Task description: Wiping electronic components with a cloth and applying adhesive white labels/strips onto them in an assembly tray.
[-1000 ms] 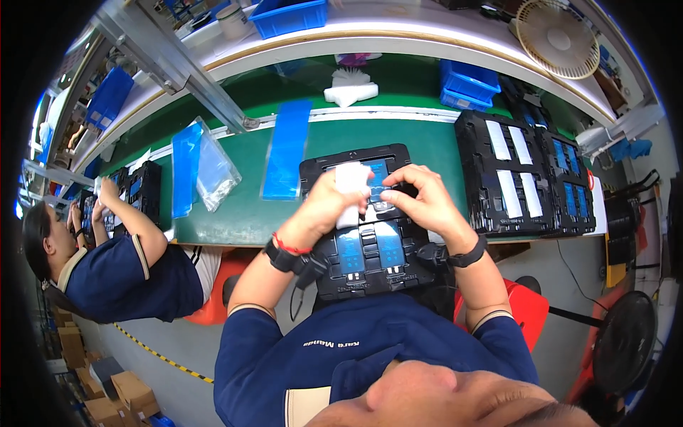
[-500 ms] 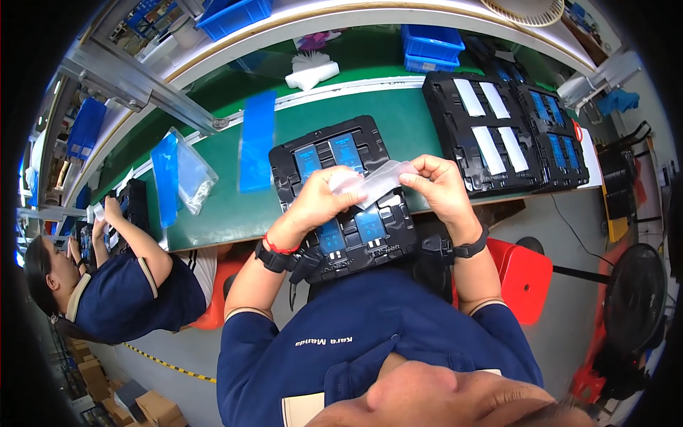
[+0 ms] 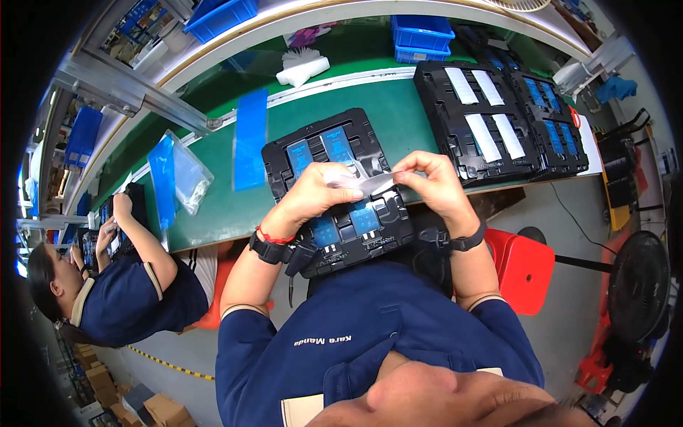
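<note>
Translucent film strips (image 3: 373,183) stretch between my two hands, above a black moulded tray (image 3: 388,245). My left hand (image 3: 311,191) is closed on their left end, thumb on top. At the other end, the thumb and forefinger of my right hand (image 3: 431,181) pinch the film's edge. Whether the strips are fully apart I cannot tell. Flat blue rectangular parts (image 3: 336,144) lie in the tray's recesses, partly hidden by my hands. The tray rests on the green table's near edge, tilted a little.
To the right, another black tray (image 3: 425,89) carries white strips (image 3: 486,87), with more trays beside it. Blue film (image 3: 250,139) and a clear bag (image 3: 191,178) lie left. Blue bins (image 3: 421,35) stand behind. A co-worker (image 3: 135,299) sits at left, near a red stool.
The film between my hands has turned and now shows more edge-on, its right end slightly lower. My right hand has shifted a little left. The whole view has moved slightly.
</note>
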`<state>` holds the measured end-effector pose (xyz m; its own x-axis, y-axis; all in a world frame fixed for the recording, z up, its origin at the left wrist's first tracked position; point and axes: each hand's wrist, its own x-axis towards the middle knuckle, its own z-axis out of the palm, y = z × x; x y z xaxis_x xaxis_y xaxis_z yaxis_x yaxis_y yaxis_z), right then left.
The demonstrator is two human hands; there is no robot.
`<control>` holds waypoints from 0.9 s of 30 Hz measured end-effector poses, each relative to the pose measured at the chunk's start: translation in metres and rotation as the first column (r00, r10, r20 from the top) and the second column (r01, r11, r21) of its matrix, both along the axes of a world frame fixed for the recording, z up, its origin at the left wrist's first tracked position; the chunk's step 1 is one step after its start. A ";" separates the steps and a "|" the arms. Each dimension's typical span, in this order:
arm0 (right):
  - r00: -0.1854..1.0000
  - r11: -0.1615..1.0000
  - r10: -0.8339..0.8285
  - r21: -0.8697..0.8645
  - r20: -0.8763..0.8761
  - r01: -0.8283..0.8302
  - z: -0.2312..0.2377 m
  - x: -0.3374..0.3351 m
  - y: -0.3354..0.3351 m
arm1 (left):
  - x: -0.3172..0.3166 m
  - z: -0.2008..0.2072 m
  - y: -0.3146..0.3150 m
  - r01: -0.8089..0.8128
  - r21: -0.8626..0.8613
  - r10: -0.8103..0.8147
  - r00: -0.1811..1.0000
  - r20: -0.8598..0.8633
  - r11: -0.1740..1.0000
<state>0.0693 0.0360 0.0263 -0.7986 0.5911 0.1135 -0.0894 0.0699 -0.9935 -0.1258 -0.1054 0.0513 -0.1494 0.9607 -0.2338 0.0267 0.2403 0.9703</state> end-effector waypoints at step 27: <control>0.945 0.991 0.013 -0.120 -0.327 -0.055 -0.005 -0.001 -0.032 | 0.069 0.012 -0.029 -0.356 0.134 0.305 0.905 0.297 0.925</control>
<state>0.0678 0.0040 0.0209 -0.7504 0.5906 0.2966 -0.4090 -0.0625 -0.9104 -0.0573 -0.1346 0.0637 -0.4225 0.8960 -0.1366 -0.2878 0.0103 0.9576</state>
